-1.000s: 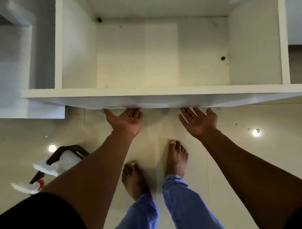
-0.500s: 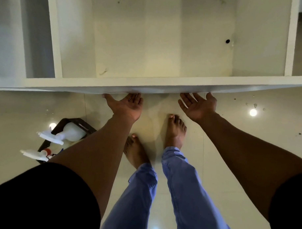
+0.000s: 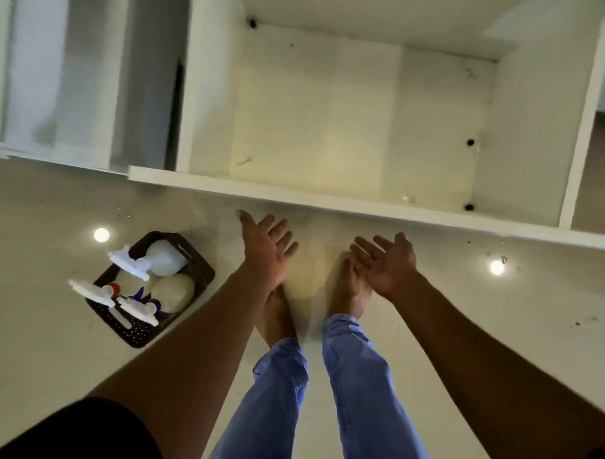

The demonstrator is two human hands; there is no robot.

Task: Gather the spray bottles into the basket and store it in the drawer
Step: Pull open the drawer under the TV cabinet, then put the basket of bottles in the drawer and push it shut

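A white drawer (image 3: 329, 199) stands pulled out in front of me, and nothing lies inside it. My left hand (image 3: 266, 248) and my right hand (image 3: 384, 263) hover palm-up just below its front edge, fingers spread, touching nothing. A dark brown basket (image 3: 197, 260) sits on the floor to my left. It holds three white spray bottles (image 3: 163, 258), one with a red collar and one with a blue collar, their trigger heads pointing left.
A glossy pale tile floor (image 3: 496, 339) reflects ceiling lights. My bare feet and blue trousers (image 3: 354, 385) stand directly under the drawer front. White cabinet panels (image 3: 86, 84) rise at the left of the drawer.
Both hands have come off the underside of the drawer front and dropped a little. The view has swung, bringing the whole basket with its bottles into sight.
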